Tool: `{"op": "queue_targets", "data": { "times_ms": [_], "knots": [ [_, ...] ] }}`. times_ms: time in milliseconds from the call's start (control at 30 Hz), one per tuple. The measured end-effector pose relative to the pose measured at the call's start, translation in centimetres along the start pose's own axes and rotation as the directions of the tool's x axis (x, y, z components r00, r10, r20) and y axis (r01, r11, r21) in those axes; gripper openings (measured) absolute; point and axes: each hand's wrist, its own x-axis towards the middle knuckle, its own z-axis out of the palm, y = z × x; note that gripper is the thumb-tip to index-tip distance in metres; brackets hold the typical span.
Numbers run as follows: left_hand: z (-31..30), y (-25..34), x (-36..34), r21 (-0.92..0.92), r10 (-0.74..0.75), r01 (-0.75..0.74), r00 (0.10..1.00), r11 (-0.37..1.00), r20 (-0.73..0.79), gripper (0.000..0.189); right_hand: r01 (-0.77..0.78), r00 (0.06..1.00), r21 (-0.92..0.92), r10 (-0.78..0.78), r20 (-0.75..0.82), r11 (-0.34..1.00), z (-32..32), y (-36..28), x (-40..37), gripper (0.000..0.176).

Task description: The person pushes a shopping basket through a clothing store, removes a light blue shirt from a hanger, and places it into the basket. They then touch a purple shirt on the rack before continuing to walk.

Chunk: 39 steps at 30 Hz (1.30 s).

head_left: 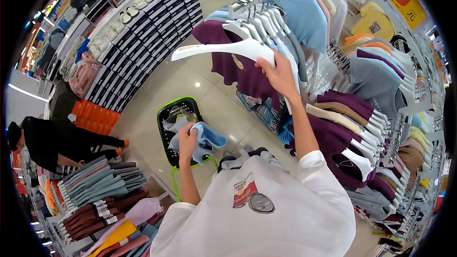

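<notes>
My right hand is raised at the clothes rack, its fingers closed round one end of a white hanger that carries no garment. Just behind the hanger, a dark purple shirt hangs among other white hangers on a metal rail. Lower down, my left hand grips a bunched light blue garment. That garment is above a black shopping basket with a bright green rim, which stands on the floor and has grey and pale cloth in it.
On the right, racks hold purple shirts and grey shirts. Stacked shoe boxes curve along the left. Folded clothes fill a display at lower left, near a person in black. Tiled floor lies between.
</notes>
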Motion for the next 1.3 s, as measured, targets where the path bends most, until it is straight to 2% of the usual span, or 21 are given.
{"op": "queue_targets", "data": {
  "times_ms": [67, 233, 300, 367, 533, 633, 767, 833, 900, 967, 1033, 1067, 1100, 1167, 1200, 1267, 1300],
  "knots": [
    [-0.7, -0.4, -0.7, -0.036, -0.044, 0.042, 0.998, 0.998, -0.041, 0.013, 0.102, 0.987, -0.351, -0.139, -0.083, 0.931, 1.2, 0.7, 2.2, 0.026],
    [-1.9, -0.3, -2.1, 0.02, -0.068, 0.069, 0.996, 0.997, -0.06, 0.013, 0.136, 0.981, -0.306, -0.172, -0.094, 0.942, 3.8, 3.1, 6.3, 0.025],
    [-2.3, -0.3, -2.8, 0.036, -0.074, 0.076, 0.995, 0.996, -0.065, 0.013, 0.135, 0.971, -0.393, -0.2, -0.129, 0.91, 4.3, 3.8, 7.2, 0.03],
    [-2.3, -0.3, -3.2, -0.001, -0.065, 0.065, 0.997, 0.998, -0.028, 0.012, 0.107, 0.982, -0.411, -0.16, -0.097, 0.905, 4.7, 4.4, 7.6, 0.031],
    [-1.8, 0.8, -4.2, 0.006, -0.101, 0.101, 0.993, 0.995, -0.056, 0.011, 0.087, 0.988, -0.404, -0.131, -0.082, 0.911, 5.1, 4.5, 7.4, 0.035],
    [-1.6, 0.8, -4.3, 0.023, -0.073, 0.074, 0.995, 0.997, -0.069, 0.011, 0.044, 0.993, -0.404, -0.083, -0.079, 0.914, 4.9, 4.0, 6.8, 0.034],
    [-1.0, 2.3, -4.8, 0.044, -0.035, 0.04, 0.995, 0.998, -0.093, 0.011, 0.177, 0.934, -0.386, -0.278, -0.224, 0.906, 4.3, 5.0, 5.7, 0.031],
    [-0.9, 3.0, -5.1, 0.052, -0.044, 0.051, 0.99, 0.997, -0.13, 0.011, 0.205, 0.913, -0.322, -0.299, -0.278, 0.924, 4.1, 4.1, 4.5, 0.028],
    [-0.7, 3.7, -5.3, 0.107, -0.061, 0.072, 0.993, 0.992, -0.099, 0.011, 0.225, 0.852, -0.397, -0.377, -0.362, 0.89, 3.9, 2.7, 2.7, 0.025],
    [-0.4, 4.1, -5.6, 0.106, -0.08, 0.096, 0.987, 0.99, -0.143, 0.012, 0.273, 0.847, -0.341, -0.393, -0.358, 0.899, 4.4, 2.8, 0.5, 0.023],
    [-0.2, 4.3, -5.9, 0.002, -0.056, 0.057, 0.988, 0.998, -0.143, 0.012, 0.222, 0.96, -0.141, -0.242, -0.144, 0.965, 5.6, 3.1, -2.6, 0.029],
    [-0.2, 4.4, -6.2, -0.045, -0.084, 0.078, 0.986, 0.996, -0.143, 0.013, 0.218, 0.975, -0.043, -0.216, 0.055, 0.975, 6.4, 4.3, -3.8, 0.037],
    [-0.3, 4.5, -6.5, -0.052, -0.1, 0.092, 0.98, 0.994, -0.172, 0.013, 0.193, 0.947, 0.051, -0.2, 0.252, 0.98, 7.3, 5.6, -5.0, 0.046],
    [-0.2, 4.9, -7.1, -0.07, -0.105, 0.092, 0.972, 0.993, -0.211, 0.013, 0.287, 0.808, 0.004, -0.245, 0.535, 0.958, 9.1, 6.8, -7.5, 0.066],
    [-0.1, 5.0, -7.4, -0.086, -0.111, 0.093, 0.964, 0.992, -0.241, 0.012, 0.285, 0.793, 0.02, -0.247, 0.557, 0.958, 10.0, 7.6, -8.3, 0.066],
    [-0.1, 5.1, -8.3, -0.098, -0.137, 0.114, 0.949, 0.989, -0.283, 0.011, 0.155, 0.68, 0.038, -0.135, 0.72, 0.987, 11.5, 9.2, -10.2, 0.078],
    [-0.2, 5.1, -8.7, -0.105, -0.143, 0.116, 0.943, 0.988, -0.3, 0.011, 0.148, 0.665, 0.045, -0.133, 0.735, 0.988, 12.2, 10.0, -10.7, 0.078]
  ]
}}
